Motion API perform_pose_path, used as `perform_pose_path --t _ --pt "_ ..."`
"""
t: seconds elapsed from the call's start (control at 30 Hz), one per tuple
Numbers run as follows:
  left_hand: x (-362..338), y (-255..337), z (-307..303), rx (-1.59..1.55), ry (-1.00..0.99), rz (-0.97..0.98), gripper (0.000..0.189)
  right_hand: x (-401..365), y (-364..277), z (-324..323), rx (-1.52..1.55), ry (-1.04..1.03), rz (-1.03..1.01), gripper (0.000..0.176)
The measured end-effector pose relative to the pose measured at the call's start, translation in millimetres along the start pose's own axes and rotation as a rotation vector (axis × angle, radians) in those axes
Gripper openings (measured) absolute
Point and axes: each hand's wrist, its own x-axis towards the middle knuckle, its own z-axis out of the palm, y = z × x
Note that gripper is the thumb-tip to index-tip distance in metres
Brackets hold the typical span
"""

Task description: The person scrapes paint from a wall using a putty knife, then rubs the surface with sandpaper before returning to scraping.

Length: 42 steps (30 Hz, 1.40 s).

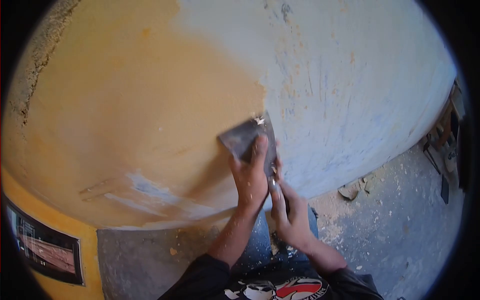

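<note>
Yellow paint covers the left part of the big wall (115, 100). It looks smooth and a bit dusty, with a rough, crumbly strip up in the corner. Low down on the left hangs a dark framed picture (45, 245). In the middle, the scraper (242, 137) (a flat grey metal blade, wide at the end) lies against the wall, right where the yellow stops. The left hand (250, 180) is curled over the blade with one finger stretched out, pressing on it. The right hand (292, 220) is just below, its fingers wrapped tight round the handle. To the right the wall is bare, pale blue-grey and scratchy. I think about half is scraped and the yellow half is left to do. Paint chips (350, 191) and dust lie on the grey floor (400, 225).
</note>
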Motion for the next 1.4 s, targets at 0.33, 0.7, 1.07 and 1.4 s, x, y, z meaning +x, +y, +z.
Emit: perform_pose_path --t 0.33,0.7,1.07,1.4 --pt "-3.4 9.8 4.1 -0.060 -0.003 -0.056 0.032 -3.1 -18.5 -10.8 0.037 -0.108 0.113 0.034" --pt "-10.2 20.3 26.6 -0.006 0.097 -0.008 0.040 -3.1 -22.1 -17.7 0.033 -0.075 0.042 0.035" --pt "-0.7 37.0 33.3 -0.093 -0.045 0.012 0.036 13.1 -48.9 -32.2 0.056 -0.125 0.047 0.036" --pt "-0.5 35.2 31.0 -0.144 -0.009 0.003 0.034 16.5 -45.0 -35.5 -0.067 -0.107 -0.018 0.032"
